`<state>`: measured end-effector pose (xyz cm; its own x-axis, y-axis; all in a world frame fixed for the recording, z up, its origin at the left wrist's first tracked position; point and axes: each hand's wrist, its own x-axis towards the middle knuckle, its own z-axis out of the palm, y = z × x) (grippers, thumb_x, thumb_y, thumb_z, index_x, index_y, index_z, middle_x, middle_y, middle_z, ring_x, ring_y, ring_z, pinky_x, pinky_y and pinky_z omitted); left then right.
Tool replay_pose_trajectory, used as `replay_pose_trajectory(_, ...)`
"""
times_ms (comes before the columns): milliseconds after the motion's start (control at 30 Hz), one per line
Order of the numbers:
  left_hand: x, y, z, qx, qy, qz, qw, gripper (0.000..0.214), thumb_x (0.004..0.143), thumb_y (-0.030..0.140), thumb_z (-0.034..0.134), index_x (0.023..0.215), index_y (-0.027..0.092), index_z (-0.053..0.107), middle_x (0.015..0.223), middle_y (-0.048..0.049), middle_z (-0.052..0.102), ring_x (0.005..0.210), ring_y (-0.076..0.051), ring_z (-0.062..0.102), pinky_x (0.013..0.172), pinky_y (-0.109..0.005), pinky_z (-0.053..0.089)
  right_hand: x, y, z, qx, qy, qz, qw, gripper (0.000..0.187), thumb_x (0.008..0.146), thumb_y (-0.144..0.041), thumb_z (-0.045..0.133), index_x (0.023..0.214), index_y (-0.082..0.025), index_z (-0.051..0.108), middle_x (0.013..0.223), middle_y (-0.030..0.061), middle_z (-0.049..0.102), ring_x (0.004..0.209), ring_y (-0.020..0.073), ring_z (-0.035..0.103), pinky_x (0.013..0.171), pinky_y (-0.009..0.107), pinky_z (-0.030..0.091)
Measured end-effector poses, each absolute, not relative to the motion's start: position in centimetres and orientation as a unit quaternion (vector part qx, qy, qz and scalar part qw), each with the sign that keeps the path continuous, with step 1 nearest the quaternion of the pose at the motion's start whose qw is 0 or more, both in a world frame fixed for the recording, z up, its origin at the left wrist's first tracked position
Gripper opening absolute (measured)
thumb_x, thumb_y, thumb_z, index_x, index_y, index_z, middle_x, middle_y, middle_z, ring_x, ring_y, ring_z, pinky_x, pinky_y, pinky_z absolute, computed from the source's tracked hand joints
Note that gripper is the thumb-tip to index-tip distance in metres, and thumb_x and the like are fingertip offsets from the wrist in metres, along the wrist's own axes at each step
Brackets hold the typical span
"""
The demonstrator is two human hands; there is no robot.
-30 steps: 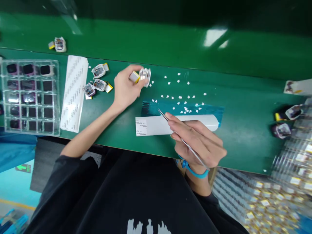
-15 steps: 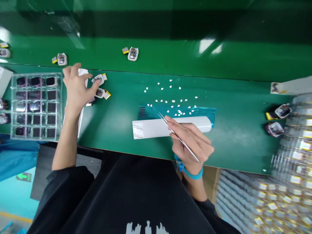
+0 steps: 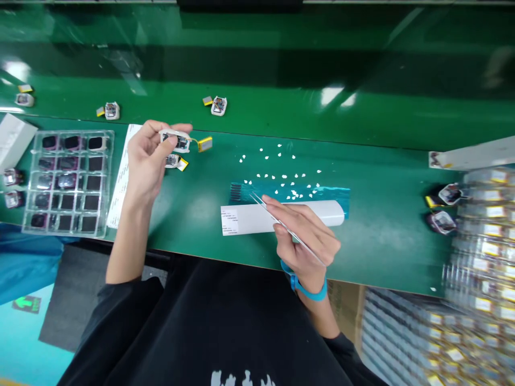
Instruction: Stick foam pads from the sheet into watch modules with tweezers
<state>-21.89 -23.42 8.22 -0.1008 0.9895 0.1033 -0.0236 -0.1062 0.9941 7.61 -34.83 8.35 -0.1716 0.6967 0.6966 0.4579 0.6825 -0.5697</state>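
White watch case (image 3: pixel 177 133), opened up, is over at roughly 10 o'clock on the green table (image 3: pixel 189 214) (clock centred on the view, 12 being the far side). Left hand (image 3: pixel 145 156) has it: that grip's pinched closed on the frame, thumb on the front, circuit board (image 3: pixel 182 144) showing. Yellow-and-grey battery (image 3: pixel 205 144) sticks out on a thin lead toward the case's 3 o'clock. Just below, at its 6 o'clock, sits another open case (image 3: pixel 172 161), partly hidden by the hand.

Right hand (image 3: pixel 306 231) is near 4 o'clock, grip closed pen-style around metal tweezers (image 3: pixel 290 231). Their tips point to 10 o'clock, slightly apart, over some teal film (image 3: pixel 333 194); can't tell if they're touching it. Long white paper strip (image 3: pixel 257 219) lies partly over the film, right under that hand. Blue wristband (image 3: pixel 316 295) on that wrist, btw.

Little white stickers (image 3: pixel 284 176) are scattered around 1 to 2 o'clock, a few of them over the film.

Out at 9 o'clock there's a clear compartment tray (image 3: pixel 68 182) with dark pieces in it, and a printed paper sheet (image 3: pixel 121 187) between it and the left forearm. Tall stack of clear trays (image 3: pixel 491 257) sits between 3 and 4 o'clock.
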Motion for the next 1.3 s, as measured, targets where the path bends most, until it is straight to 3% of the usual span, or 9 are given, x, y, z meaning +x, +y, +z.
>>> replay_pose_trajectory(67,-19.8,-25.2,9.3,0.426,0.456,0.581,0.522,0.053,0.076,0.061,0.095,0.089,0.024,0.058,0.084,0.0003,0.073,0.095,-0.021,0.075,0.088,-0.039,0.06,7.4,-34.7,8.4,-0.393,-0.747,0.131,0.52,0.046,0.102,-0.007,0.063,0.143,-0.026,0.071,0.12,0.0072,0.084,0.102,0.0259,0.083,0.074,0.04,0.069)
replay_pose_trajectory(167,-17.6,-27.4,10.2,0.409,0.462,0.554,0.558,0.051,0.08,0.063,0.09,0.084,0.025,0.056,0.07,0.0027,0.057,0.069,-0.018,0.069,0.072,-0.035,0.062,7.2,-34.5,8.9,-0.396,-0.743,0.128,0.524,0.036,0.105,-0.012,0.06,0.137,-0.023,0.074,0.119,0.0085,0.084,0.107,0.0251,0.081,0.082,0.04,0.068)
replay_pose_trajectory(267,-16.5,-29.0,10.7,0.46,0.477,0.511,0.548,0.045,0.087,0.061,0.085,0.088,0.024,0.06,0.072,0.0013,0.061,0.059,-0.016,0.065,0.058,-0.03,0.057,7.1,-34.1,9.5,-0.414,-0.749,0.132,0.5,0.033,0.112,-0.021,0.048,0.135,-0.021,0.073,0.126,0.0099,0.081,0.115,0.025,0.077,0.094,0.044,0.065)
replay_pose_trajectory(400,-15.3,-30.9,11.3,0.57,0.484,0.379,0.545,0.031,0.097,0.044,0.076,0.082,0.021,0.061,0.058,0.0044,0.053,0.044,-0.01,0.047,0.041,-0.023,0.035,6.6,-33.0,10.1,-0.441,-0.758,0.14,0.46,0.037,0.115,-0.02,0.041,0.142,-0.024,0.066,0.096,0.0021,0.079,0.075,0.0161,0.072,0.074,0.033,0.062)
replay_pose_trajectory(533,-14.1,-32.3,11.8,0.646,0.497,0.318,0.485,0.023,0.099,0.03,0.067,0.078,0.019,0.065,0.061,0.0036,0.052,0.051,-0.01,0.043,0.046,-0.021,0.031,6.0,-32.1,9.9,-0.419,-0.802,0.128,0.406,0.022,0.112,-0.024,0.057,0.127,-0.019,0.072,0.094,0.0027,0.075,0.074,0.0137,0.07,0.067,0.026,0.059)
replay_pose_trajectory(700,-13.1,-33.2,11.7,0.582,0.487,0.377,0.53,0.02,0.102,0.029,0.063,0.086,0.018,0.069,0.06,0.0026,0.061,0.048,-0.009,0.05,0.044,-0.019,0.034,6.0,-32.5,9.4,-0.425,-0.783,0.146,0.43,0.011,0.104,-0.013,0.066,0.108,-0.021,0.073,0.093,0.0004,0.076,0.075,0.012,0.072,0.062,0.023,0.058)
replay_pose_trajectory(1033,-12.4,-34.0,12.1,0.565,0.531,0.416,0.475,0.018,0.101,0.027,0.065,0.097,0.013,0.077,0.063,0.0011,0.066,0.047,-0.007,0.051,0.043,-0.016,0.037,6.4,-33.4,9.1,-0.41,-0.79,0.133,0.436,0.034,0.098,-0.001,0.066,0.121,-0.025,0.073,0.105,0.0023,0.08,0.085,0.0161,0.077,0.067,0.028,0.062)
replay_pose_trajectory(1300,-12.8,-34.0,11.1,0.576,0.559,0.398,0.445,0.022,0.096,0.031,0.07,0.086,0.013,0.078,0.059,0.0011,0.064,0.046,-0.007,0.048,0.042,-0.017,0.036,6.7,-33.4,9.0,-0.388,-0.813,0.157,0.404,0.039,0.095,0.004,0.055,0.118,-0.022,0.073,0.106,0.0034,0.08,0.087,0.0165,0.077,0.071,0.028,0.063)
